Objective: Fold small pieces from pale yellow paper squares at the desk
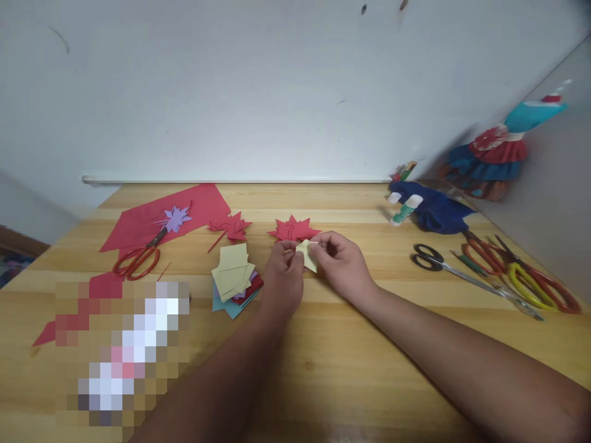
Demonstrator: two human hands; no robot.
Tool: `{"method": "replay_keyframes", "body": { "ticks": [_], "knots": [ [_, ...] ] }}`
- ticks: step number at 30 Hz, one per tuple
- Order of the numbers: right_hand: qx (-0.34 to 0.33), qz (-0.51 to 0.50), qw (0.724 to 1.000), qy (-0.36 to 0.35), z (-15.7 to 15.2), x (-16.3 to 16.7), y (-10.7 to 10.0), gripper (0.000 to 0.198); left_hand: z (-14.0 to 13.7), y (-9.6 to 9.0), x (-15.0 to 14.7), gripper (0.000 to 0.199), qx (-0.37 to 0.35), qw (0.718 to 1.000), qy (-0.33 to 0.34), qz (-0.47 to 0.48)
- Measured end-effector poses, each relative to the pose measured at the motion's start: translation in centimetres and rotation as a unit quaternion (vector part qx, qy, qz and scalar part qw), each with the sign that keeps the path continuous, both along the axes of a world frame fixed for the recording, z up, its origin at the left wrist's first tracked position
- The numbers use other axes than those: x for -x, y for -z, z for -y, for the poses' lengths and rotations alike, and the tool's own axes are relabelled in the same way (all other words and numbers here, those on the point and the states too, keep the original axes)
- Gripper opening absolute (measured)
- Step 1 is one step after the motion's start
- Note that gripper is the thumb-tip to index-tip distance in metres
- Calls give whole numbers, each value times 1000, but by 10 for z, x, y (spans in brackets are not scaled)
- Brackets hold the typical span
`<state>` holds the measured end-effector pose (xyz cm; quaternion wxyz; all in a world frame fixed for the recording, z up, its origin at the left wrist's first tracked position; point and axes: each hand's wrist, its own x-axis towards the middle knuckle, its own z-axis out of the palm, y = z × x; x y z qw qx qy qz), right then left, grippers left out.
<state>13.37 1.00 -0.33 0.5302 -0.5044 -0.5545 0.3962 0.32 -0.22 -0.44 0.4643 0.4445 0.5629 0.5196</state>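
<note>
Pinching small yellow paper with left fingers and right fingers, both closed on it with no visible gap. Holding it over bench, just in front of red paper star, near stacked paper squares.

The left forearm slants forward from the lower edge of the view, the right forearm from the lower right. The left hand and right hand nearly meet, each pinching between thumb and bent fingers, backs upward.
</note>
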Motion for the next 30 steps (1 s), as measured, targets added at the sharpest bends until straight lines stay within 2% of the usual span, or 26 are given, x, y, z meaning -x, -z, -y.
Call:
{"method": "replay_keyframes", "body": {
  "ticks": [9,13,19,22,25,30],
  "knots": [
    [-2,-4,1000,-28,0,2,2,17,0,-3,2,23,-6,999,-17,37],
    [-6,-9,999,-52,0,-1,-1,15,-1,-1,2,21,-26,999,-22,37],
    [-75,26,996,-44,-1,-3,1,13,-3,4,2,14,-30,999,-17,36],
    [-54,16,997,-48,-1,0,5,11,-5,5,1,14,-20,998,-24,61],
    [-25,-7,998,-59,0,2,6,16,-6,4,0,11,-14,995,-30,93],
    [-18,11,999,-50,0,1,4,17,-4,3,-1,10,-15,995,-42,87]
  ]
}}
